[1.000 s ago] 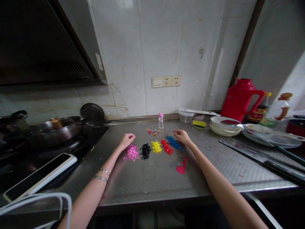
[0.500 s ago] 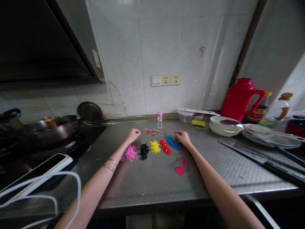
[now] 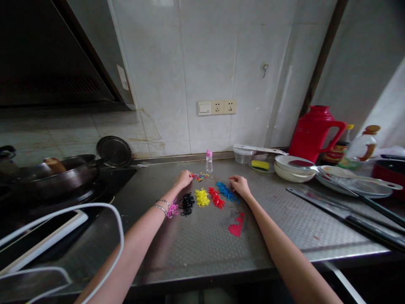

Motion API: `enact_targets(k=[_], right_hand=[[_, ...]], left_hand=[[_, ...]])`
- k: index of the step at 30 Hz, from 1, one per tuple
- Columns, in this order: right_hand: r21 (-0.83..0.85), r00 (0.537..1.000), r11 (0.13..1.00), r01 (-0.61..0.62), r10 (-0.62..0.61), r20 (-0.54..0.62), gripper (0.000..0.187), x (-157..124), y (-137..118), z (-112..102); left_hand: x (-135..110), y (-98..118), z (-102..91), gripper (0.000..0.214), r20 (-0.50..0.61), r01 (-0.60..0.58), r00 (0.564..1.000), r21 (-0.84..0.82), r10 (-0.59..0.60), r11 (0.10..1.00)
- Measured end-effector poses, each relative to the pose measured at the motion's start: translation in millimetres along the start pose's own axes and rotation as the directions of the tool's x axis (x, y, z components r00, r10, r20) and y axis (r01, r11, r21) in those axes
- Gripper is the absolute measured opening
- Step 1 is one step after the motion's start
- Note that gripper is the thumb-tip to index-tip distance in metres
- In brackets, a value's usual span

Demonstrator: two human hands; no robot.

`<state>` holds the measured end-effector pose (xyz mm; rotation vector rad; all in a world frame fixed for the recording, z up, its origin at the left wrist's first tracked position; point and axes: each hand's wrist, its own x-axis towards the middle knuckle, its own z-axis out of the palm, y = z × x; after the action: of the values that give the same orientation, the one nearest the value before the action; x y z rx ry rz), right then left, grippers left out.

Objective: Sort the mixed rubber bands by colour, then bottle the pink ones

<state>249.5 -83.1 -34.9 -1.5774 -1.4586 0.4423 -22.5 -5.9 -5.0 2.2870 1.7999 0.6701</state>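
Note:
My left hand point(image 3: 184, 179) reaches to the left edge of a small mixed-colour pile of rubber bands point(image 3: 199, 177), its fingers pinched together there. What the fingertips hold is too small to make out. Beside the blue rubber bands point(image 3: 225, 191) rests my right hand point(image 3: 239, 186), fingers curled closed; anything in them is hidden. In a row lie red rubber bands point(image 3: 216, 198), yellow rubber bands point(image 3: 202, 197), black rubber bands point(image 3: 187, 204) and pink rubber bands point(image 3: 172, 209), the last partly covered by my left wrist. A small clear bottle with a pink cap point(image 3: 209, 161) stands behind the mixed pile.
A torn red piece point(image 3: 236, 225) lies near the counter's front. To the right are a long knife point(image 3: 316, 202), bowls point(image 3: 294, 173), a sponge point(image 3: 260, 165) and a red thermos point(image 3: 316, 133). A pan point(image 3: 63, 175) sits on the stove at left; a white cable point(image 3: 118, 223) loops in front.
My left hand has moved right, from open counter to the edge of the mixed pile. My right hand stays by the blue bands. The view has shifted slightly.

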Motion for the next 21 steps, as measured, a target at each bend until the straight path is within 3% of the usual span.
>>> enact_targets(k=[9,21], right_hand=[[-0.007,1.000,1.000,0.003,-0.003,0.005,0.028,0.2,0.3,-0.2],[-0.026,1.000,0.999,0.018,-0.018,0.013,0.029,1.4,1.4,0.6]], left_hand=[[4.5,2.9,6.8,0.016,-0.034,0.045,0.998,-0.046,-0.046,0.998],[9.3,-22.1,5.2,0.015,-0.107,0.040,0.993,-0.153,-0.057,0.987]])
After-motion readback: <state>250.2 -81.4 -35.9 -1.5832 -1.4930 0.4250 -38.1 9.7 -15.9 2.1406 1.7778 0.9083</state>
